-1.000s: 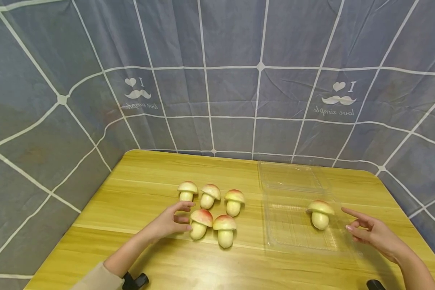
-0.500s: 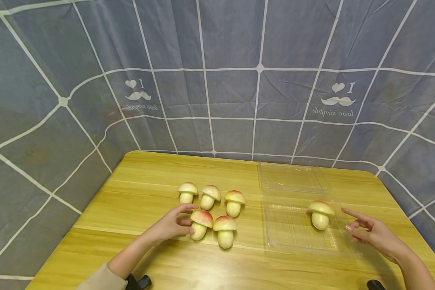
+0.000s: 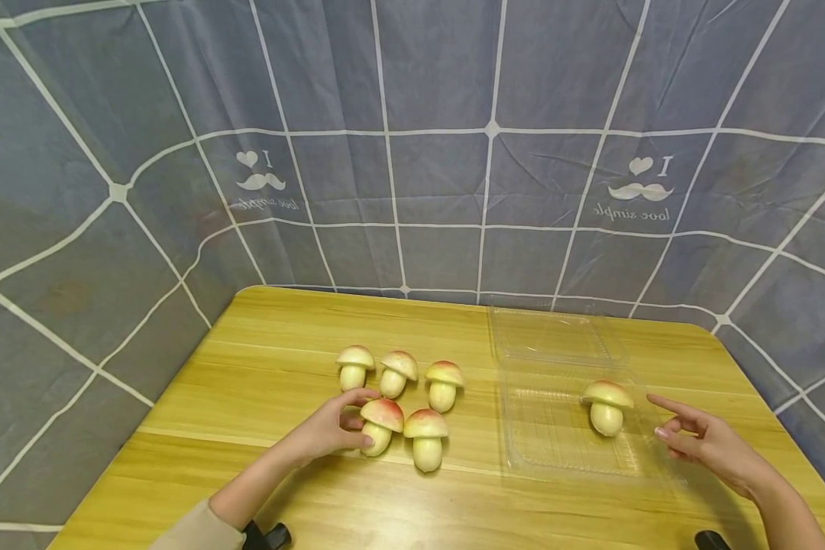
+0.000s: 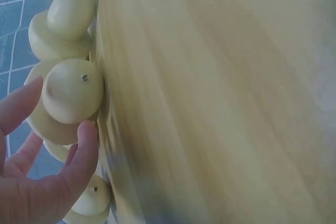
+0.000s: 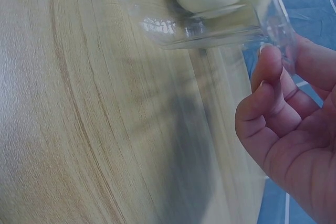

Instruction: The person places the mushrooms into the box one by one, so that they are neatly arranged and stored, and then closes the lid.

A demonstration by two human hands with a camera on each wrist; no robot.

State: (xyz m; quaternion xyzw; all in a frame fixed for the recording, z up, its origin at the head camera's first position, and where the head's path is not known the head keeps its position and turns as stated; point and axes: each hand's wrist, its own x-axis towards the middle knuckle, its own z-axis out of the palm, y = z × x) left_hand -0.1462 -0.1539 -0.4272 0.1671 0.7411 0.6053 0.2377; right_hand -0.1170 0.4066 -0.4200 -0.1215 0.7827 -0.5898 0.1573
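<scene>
My left hand curls its thumb and fingers around the stem and cap of a red-capped toy mushroom on the table. In the left wrist view, fingertips lie against two sides of that mushroom's pale stem. Another toy mushroom lies right beside it, with several more behind. My right hand pinches the right rim of a clear plastic clamshell box. Inside the box is one toy mushroom. The right wrist view shows fingertips at the box's clear edge.
Hinged back, the box's clear lid lies toward the rear of the wooden table. A grey curtain with white lines hangs behind and along both sides.
My left hand has shifted slightly right, and its thumb now overlaps the front red-capped mushroom's stem. The right hand and the box stay where they were.
</scene>
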